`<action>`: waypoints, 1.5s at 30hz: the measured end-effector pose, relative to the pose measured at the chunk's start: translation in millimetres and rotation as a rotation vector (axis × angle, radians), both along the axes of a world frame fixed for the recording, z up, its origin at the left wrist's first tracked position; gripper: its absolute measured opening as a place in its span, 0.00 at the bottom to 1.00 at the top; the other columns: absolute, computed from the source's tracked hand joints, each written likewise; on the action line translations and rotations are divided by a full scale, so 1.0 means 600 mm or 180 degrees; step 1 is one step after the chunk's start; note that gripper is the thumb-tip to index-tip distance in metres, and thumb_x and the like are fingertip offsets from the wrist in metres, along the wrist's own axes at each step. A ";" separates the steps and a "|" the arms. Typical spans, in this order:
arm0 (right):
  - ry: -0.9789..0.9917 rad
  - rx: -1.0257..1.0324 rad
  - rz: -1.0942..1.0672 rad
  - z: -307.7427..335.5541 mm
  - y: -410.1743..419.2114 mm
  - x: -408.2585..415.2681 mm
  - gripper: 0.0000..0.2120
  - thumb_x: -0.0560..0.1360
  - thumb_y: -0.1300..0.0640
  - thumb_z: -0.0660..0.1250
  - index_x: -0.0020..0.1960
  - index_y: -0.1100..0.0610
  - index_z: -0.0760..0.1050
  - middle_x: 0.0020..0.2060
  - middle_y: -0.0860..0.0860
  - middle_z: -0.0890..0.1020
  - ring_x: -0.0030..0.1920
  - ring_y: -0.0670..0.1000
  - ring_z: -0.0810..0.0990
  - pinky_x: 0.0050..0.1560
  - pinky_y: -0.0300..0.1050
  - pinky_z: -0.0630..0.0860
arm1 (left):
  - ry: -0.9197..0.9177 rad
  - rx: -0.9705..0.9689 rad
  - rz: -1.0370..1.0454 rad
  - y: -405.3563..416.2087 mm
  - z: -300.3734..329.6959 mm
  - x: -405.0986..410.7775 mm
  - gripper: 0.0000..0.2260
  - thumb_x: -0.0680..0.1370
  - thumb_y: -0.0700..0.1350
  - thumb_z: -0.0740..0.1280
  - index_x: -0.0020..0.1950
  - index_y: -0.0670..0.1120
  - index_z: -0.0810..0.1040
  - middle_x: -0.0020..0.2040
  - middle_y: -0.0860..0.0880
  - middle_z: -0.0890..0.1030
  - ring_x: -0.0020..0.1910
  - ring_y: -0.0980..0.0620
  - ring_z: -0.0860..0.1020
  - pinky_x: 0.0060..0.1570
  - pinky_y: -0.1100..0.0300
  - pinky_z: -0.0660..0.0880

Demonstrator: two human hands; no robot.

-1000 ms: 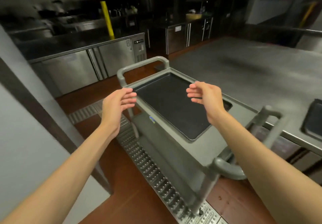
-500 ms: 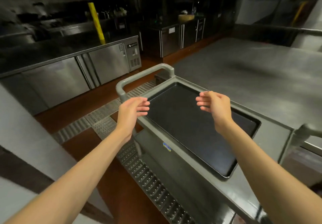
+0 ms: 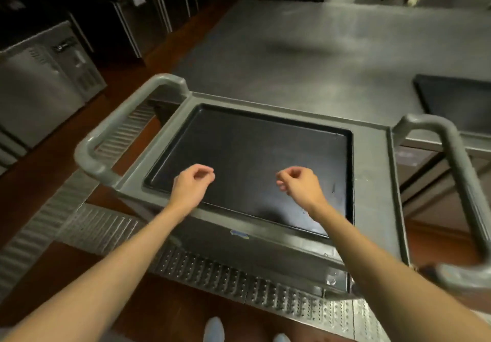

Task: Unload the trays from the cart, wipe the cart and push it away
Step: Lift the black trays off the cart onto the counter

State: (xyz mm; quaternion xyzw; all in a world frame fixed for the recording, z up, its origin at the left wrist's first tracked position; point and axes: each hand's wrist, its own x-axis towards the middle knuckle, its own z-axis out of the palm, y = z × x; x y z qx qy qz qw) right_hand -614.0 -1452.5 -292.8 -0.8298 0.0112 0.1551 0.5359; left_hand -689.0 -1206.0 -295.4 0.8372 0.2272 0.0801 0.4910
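Hovering over a black tray [image 3: 252, 155] on the grey cart's [image 3: 372, 182] top shelf, the left hand [image 3: 192, 185] and right hand [image 3: 300, 185] hang loosely curled, gripping nothing; another black tray [image 3: 457, 102] rests on the steel counter [image 3: 318, 49] far right.

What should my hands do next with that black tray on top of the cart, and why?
Probably spread both hands outward and down to the tray's side edges and grip it. The left hand and right hand hover empty, loosely curled, above the middle of the black tray, which lies flat in the cart top. Another tray already sits on the steel counter beyond.
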 end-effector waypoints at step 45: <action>-0.1946 -0.3746 0.0281 0.065 -0.106 -0.074 0.20 0.68 0.67 0.67 0.56 0.50 0.74 0.41 0.47 0.83 0.42 0.53 0.83 0.30 0.43 0.72 | -0.1931 0.3474 -0.2494 0.055 0.081 0.126 0.18 0.71 0.33 0.63 0.57 0.45 0.82 0.45 0.44 0.86 0.41 0.44 0.85 0.30 0.49 0.80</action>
